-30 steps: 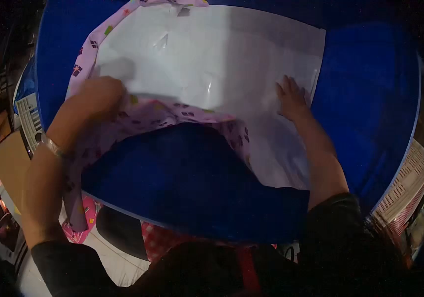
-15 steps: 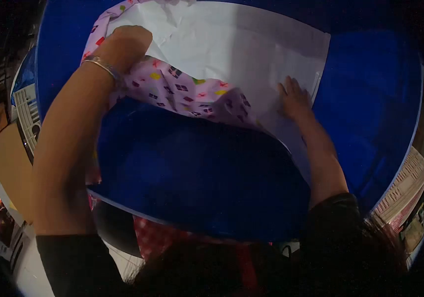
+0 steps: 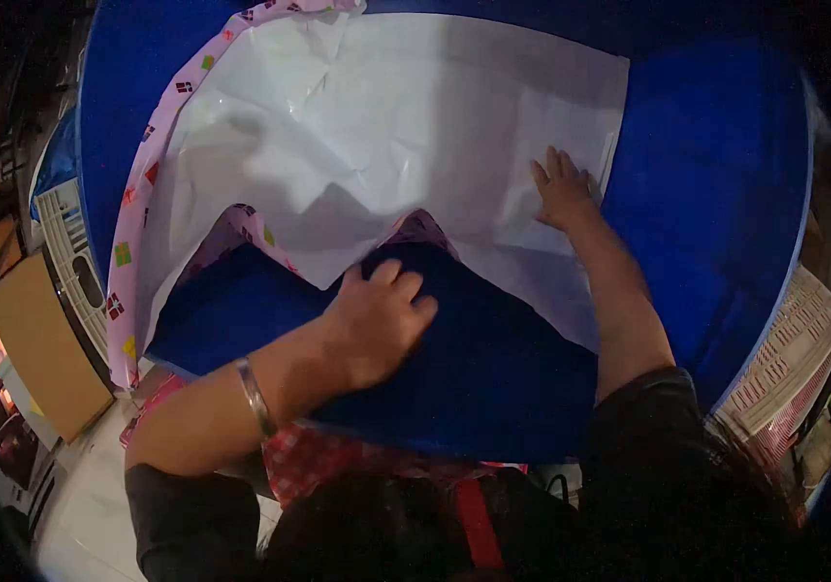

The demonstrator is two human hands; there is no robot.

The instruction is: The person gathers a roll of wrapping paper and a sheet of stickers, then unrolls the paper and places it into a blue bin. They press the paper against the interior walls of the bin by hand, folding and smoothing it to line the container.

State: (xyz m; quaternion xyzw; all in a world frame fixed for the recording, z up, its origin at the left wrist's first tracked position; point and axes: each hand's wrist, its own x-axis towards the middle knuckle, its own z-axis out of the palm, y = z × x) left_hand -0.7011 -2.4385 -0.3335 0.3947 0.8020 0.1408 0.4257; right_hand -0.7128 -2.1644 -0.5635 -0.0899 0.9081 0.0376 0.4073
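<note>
A large sheet (image 3: 386, 107) lies spread over a round blue table (image 3: 716, 184), its plain white face up. Its other face is pink, printed with small coloured gift shapes, and shows along the turned-up left edge and at two raised folds in the near edge. My right hand (image 3: 564, 192) rests flat on the sheet near its right edge, fingers spread. My left hand (image 3: 377, 325), with a silver bangle on the wrist, is over the blue surface just short of the near edge. Its fingers are curled in, with nothing visible in them.
Red checked cloth (image 3: 304, 461) shows below the table's near edge. A brown board (image 3: 47, 339) and a white slatted plastic piece (image 3: 71, 247) stand at the left. Printed papers (image 3: 784, 335) are stacked at the right beside the table.
My left hand has let go of the sheet's far left part and come back toward me. The near left flap now lies more open, showing more white. My right hand has barely moved.
</note>
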